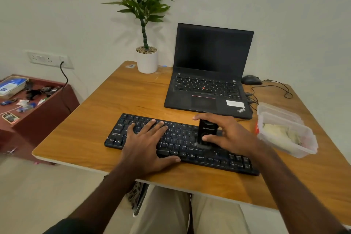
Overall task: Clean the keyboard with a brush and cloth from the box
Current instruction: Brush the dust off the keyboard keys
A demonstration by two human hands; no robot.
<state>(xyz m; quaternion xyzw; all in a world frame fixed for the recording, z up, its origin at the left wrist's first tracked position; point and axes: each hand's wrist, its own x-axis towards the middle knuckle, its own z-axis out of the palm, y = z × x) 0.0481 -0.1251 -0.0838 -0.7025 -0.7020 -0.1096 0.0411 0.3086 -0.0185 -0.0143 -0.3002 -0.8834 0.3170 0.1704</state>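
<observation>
A black keyboard (212, 157) lies across the front of the wooden table (91, 135). My left hand (146, 144) rests flat on its left half, fingers straight and spread. My right hand (228, 135) holds a black brush (207, 131) upright over the keyboard's middle-right keys; its bristle end touches the keys and looks blurred. At the table's right edge stands a clear plastic box (307, 146) with a pale cloth (279, 135) inside.
An open black laptop (209, 74) sits behind the keyboard, with a wired mouse (251, 80) and cables to its right. A white potted plant (147, 59) stands at the back. A low red cabinet (43, 118) with clutter is left of the table.
</observation>
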